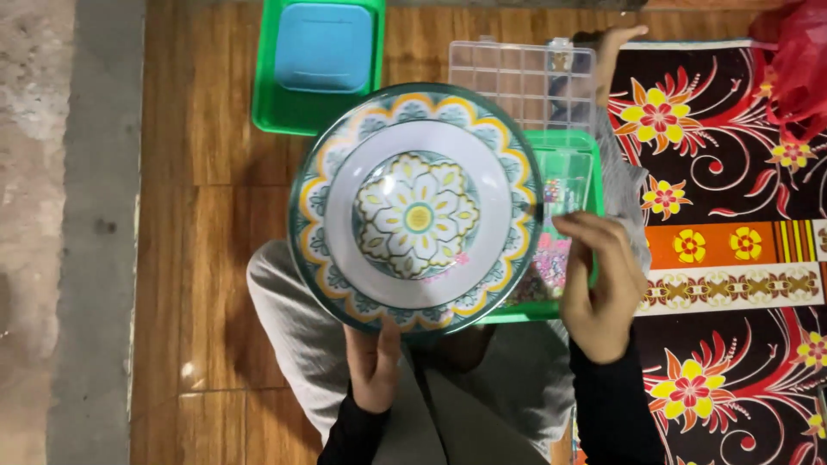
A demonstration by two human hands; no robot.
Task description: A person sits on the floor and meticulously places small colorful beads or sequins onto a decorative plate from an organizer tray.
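Note:
A round patterned plate point(417, 208), white with green and yellow flower designs, is held up over my lap. My left hand point(374, 362) grips its near rim from below. My right hand point(597, 288) hovers to the right of the plate, fingers curled over a green tray point(584, 153) that holds small mixed colourful beads point(545, 269). Whether those fingers pinch anything is unclear. The plate hides most of that tray.
A clear compartment box point(519, 79) lies beyond the tray, with my bare foot point(608, 53) next to it. A second green tray point(284, 110) with a blue lid point(325, 46) sits at the far left on the wooden floor. A floral mat point(732, 181) and red bag point(797, 65) lie right.

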